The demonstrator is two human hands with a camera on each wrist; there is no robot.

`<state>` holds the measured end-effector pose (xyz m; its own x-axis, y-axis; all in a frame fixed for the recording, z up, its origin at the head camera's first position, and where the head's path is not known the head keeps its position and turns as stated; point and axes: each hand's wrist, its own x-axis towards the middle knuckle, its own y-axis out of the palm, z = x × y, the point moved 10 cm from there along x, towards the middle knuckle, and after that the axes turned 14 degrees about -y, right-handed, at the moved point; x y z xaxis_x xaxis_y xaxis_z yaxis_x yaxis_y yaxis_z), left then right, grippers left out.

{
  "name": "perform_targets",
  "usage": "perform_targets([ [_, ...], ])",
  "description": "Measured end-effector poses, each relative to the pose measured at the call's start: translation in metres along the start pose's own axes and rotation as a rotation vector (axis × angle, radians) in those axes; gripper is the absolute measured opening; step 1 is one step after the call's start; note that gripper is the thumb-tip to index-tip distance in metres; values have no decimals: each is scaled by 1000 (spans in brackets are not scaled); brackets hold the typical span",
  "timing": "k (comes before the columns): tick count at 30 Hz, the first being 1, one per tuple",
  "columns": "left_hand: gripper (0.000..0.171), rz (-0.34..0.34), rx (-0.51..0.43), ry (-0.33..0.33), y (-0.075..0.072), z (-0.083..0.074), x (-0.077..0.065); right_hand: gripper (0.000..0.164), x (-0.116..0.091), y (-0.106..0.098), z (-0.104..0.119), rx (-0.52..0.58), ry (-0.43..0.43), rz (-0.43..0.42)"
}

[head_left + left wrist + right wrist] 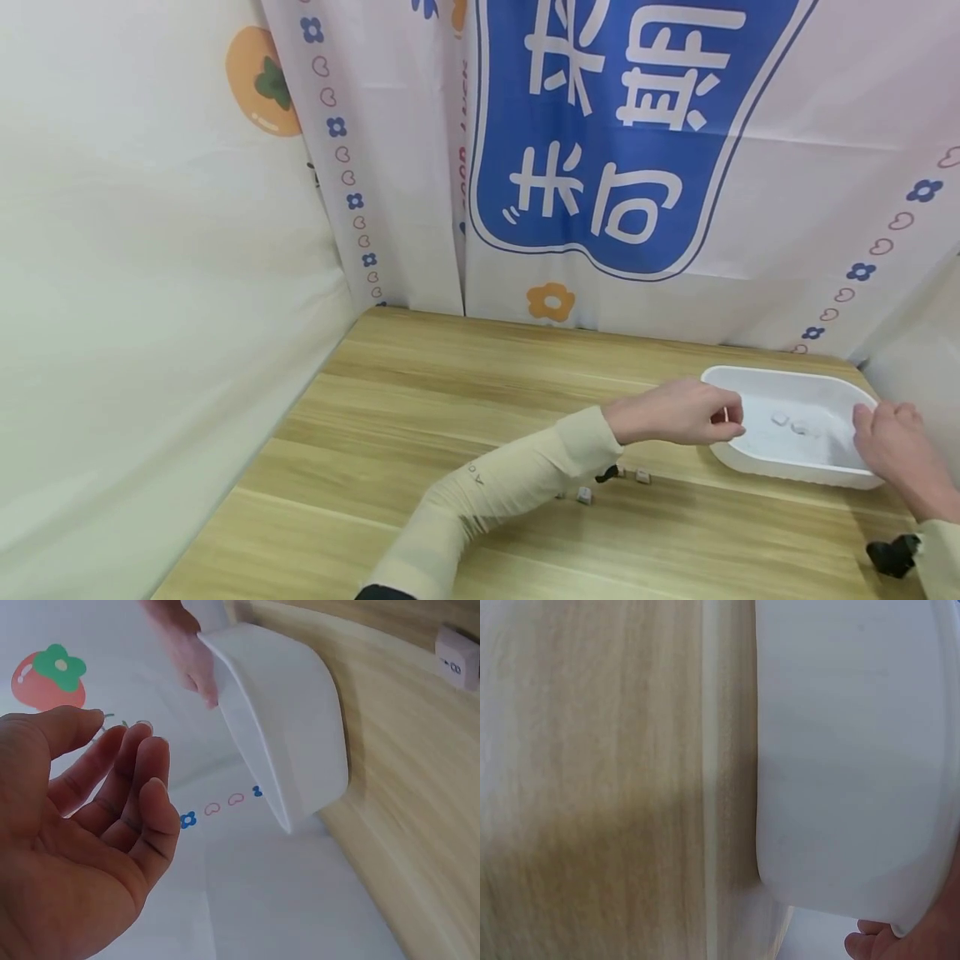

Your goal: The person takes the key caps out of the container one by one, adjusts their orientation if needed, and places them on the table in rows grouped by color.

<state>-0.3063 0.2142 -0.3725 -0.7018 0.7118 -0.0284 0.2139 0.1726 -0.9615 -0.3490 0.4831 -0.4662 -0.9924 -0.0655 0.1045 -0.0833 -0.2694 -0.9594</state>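
A white oval plastic basin stands at the table's right end with a few small pale pieces inside. At its right end my right hand grips the rim; the right wrist view shows fingers at the rim's edge. Over the left end of the basin hovers my left hand, fingers loosely bent towards the thumb. The left wrist view shows nothing held in this hand. Small marked keycaps lie on the table near the left forearm, one keycap showing close up.
The wood-grain table meets a printed cloth wall behind and a plain pale sheet at the left. Another keycap lies beside the left sleeve. A black device sits at the right wrist.
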Motion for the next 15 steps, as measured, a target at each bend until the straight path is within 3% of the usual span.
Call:
perform_targets([
  [5,16,-13,-57,-32,5,0,10,79,-1,1,-1,9,7,10],
  [15,24,-14,-193,-160,10,-1,34,79,-2,0,-1,32,-6,0],
])
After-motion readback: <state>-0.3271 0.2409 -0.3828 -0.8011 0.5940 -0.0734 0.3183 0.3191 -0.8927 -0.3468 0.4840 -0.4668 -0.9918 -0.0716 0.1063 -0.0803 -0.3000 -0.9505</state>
